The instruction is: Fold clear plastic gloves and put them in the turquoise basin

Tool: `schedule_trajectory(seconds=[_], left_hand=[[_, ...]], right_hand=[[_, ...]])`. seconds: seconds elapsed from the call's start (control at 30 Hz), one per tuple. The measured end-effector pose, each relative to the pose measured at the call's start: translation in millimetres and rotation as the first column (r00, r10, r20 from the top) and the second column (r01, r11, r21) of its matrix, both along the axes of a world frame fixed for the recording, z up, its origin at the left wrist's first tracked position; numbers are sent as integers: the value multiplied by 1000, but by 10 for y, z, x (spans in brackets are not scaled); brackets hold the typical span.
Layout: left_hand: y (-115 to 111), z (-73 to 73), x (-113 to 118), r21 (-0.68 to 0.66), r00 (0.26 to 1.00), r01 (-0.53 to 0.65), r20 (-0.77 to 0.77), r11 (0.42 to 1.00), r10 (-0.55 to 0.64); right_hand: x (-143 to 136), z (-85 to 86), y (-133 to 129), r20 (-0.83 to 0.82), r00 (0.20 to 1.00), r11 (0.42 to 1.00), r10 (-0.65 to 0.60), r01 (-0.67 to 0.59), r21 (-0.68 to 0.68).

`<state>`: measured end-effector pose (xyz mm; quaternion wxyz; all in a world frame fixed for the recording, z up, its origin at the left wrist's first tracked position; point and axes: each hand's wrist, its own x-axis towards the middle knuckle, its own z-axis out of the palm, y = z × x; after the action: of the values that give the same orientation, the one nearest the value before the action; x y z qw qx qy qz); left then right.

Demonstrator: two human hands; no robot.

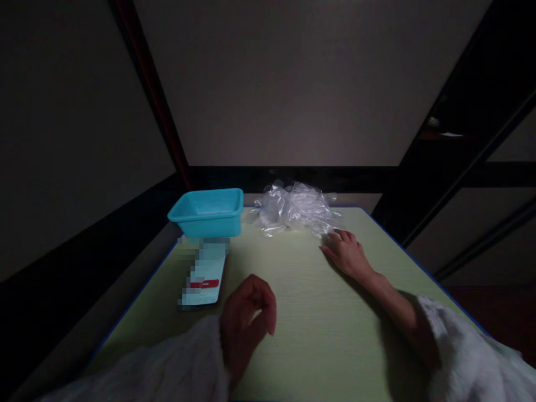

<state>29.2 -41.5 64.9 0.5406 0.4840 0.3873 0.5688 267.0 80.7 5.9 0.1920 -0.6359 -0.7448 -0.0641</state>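
A crumpled heap of clear plastic (299, 206) lies at the far side of the pale green table (310, 301). My right hand (345, 251) reaches to the near right edge of this heap, its fingers apart and nothing visible in them. Over the front left of the table is my left hand (251, 315), fingers curled with a gap between thumb and fingers, holding nothing. A phone (209, 273) with a lit screen, partly pixelated, lies just beyond and left of my left hand.
A blue plastic basket (211, 223) stands at the back left corner, beyond the phone. A pale wall panel (285, 84) rises behind the table, and dark framing runs along both sides.
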Motion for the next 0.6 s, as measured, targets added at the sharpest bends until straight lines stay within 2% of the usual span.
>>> schedule_trajectory(seconds=[0.13, 0.3, 0.43, 0.6], left_hand=[[76, -232, 72, -62, 998, 57, -23, 996, -59], [247, -441, 108, -69, 993, 100, -50, 993, -104], [284, -544, 131, -71, 998, 51, -21, 996, -52], [290, -610, 83, -88, 990, 131, -36, 988, -134]], right_hand=[[9, -3, 7, 18, 1000, 1000, 7, -7, -9], [27, -68, 48, -8, 999, 999, -44, 45, 20], [13, -130, 81, -38, 998, 999, -45, 46, 25], [-30, -59, 50, -98, 995, 995, 9, 0, 95]])
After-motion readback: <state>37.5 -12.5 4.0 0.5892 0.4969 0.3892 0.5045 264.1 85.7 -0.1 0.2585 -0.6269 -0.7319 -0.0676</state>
